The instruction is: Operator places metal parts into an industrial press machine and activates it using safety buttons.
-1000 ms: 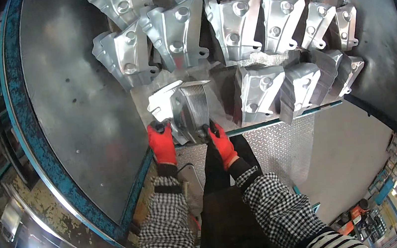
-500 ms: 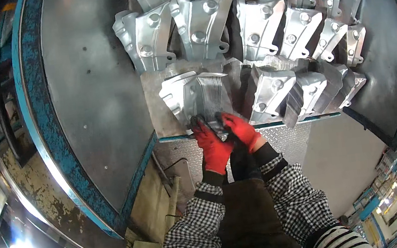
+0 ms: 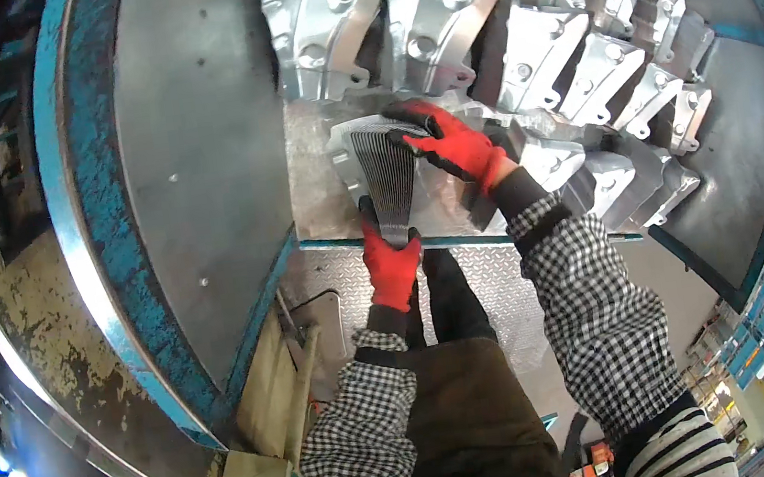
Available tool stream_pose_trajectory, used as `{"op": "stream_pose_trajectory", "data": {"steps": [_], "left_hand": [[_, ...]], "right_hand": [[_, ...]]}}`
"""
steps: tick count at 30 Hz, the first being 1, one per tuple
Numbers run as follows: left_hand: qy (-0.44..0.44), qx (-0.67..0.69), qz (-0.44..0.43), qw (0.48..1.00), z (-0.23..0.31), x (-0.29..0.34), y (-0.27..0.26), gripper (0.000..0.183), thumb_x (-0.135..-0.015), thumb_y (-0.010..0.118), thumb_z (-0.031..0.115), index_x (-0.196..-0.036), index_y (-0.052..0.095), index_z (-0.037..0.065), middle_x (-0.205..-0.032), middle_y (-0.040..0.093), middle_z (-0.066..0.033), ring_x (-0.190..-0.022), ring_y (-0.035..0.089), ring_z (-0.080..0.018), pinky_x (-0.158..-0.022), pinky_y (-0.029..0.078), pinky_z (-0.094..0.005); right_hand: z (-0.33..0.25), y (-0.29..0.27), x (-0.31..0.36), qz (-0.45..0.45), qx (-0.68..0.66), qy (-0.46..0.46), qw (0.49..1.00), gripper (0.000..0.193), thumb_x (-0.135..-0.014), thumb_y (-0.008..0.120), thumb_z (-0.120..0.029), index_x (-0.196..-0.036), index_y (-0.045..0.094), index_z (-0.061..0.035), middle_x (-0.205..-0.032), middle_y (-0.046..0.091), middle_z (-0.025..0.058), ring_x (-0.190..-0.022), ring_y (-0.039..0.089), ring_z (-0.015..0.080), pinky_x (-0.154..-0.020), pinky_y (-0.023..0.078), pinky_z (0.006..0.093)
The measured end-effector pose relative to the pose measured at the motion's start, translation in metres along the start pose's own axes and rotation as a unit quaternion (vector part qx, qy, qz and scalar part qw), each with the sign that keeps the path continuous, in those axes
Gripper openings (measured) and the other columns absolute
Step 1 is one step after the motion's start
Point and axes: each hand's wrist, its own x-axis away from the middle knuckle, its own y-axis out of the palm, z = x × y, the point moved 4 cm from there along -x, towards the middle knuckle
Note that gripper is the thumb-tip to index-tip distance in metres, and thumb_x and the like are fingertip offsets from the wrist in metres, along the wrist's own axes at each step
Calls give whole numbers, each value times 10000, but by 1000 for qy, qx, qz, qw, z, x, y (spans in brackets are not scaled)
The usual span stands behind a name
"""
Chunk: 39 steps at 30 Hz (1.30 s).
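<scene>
A nested stack of stamped sheet-metal parts [image 3: 386, 172] stands near the front edge of the metal shelf, its many thin edges turned toward me. My left hand [image 3: 393, 261], in a red and black glove, grips the narrow lower end between thumb and fingers. Across the stack's upper right corner curl the fingers of my right hand [image 3: 454, 137], gloved alike, with the thumb on the near side. The right fingertips are partly hidden behind the stack's top. Right of my right wrist lies another group of silvery parts [image 3: 553, 161], partly covered by my arm.
Rows of similar bracket-like metal parts [image 3: 442, 23] fill the shelf's far side and right. A grey side panel [image 3: 201, 185] with a worn blue frame [image 3: 103, 208] bounds the left. A blue front lip [image 3: 459, 240] edges the shelf above a tread-plate floor [image 3: 497, 305].
My right hand has moved up from the stack's lower end to its upper right corner. My left hand stays at the lower end. The view has shifted, and the stack's edges now face me.
</scene>
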Motion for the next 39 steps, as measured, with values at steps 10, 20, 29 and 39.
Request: {"op": "stream_pose_trajectory", "data": {"steps": [10, 20, 29, 39], "left_hand": [[48, -49, -122, 990, -34, -19, -101, 1110, -651, 964, 171, -1578, 367, 43, -1437, 603, -201, -1349, 576, -315, -1120, 462, -415], [9, -52, -96, 994, -65, -36, -165, 1048, -649, 975, 180, -1528, 435, -6, -1443, 571, -185, -1355, 533, -301, -1167, 399, -442], [21, 85, -18, 996, -105, -39, -194, 920, -627, 961, 83, -1434, 534, -30, -1447, 568, -159, -1346, 531, -249, -1130, 438, -396], [-121, 191, -187, 956, -85, -38, -161, 782, -723, 850, -56, -1433, 524, -26, -1251, 668, -136, -1070, 696, -228, -893, 607, -354]], "right_hand": [[-22, 47, -1, -241, 275, -168, 916, 1146, -683, 896, -510, -1593, 356, -72, -1581, 450, 179, -1488, 407, 352, -1242, 292, 493], [-24, 104, -24, -205, 200, -217, 933, 983, -793, 796, -548, -1527, 416, -16, -1495, 495, 276, -1413, 458, 434, -1249, 277, 501], [-56, 151, -40, -179, 286, -191, 922, 834, -873, 724, -568, -1432, 493, 6, -1278, 636, 255, -1265, 582, 405, -1229, 288, 522], [-39, 111, 5, -191, 349, 97, 912, 778, -922, 642, -616, -1369, 545, 13, -1090, 712, 263, -1109, 672, 422, -1203, 299, 533]]}}
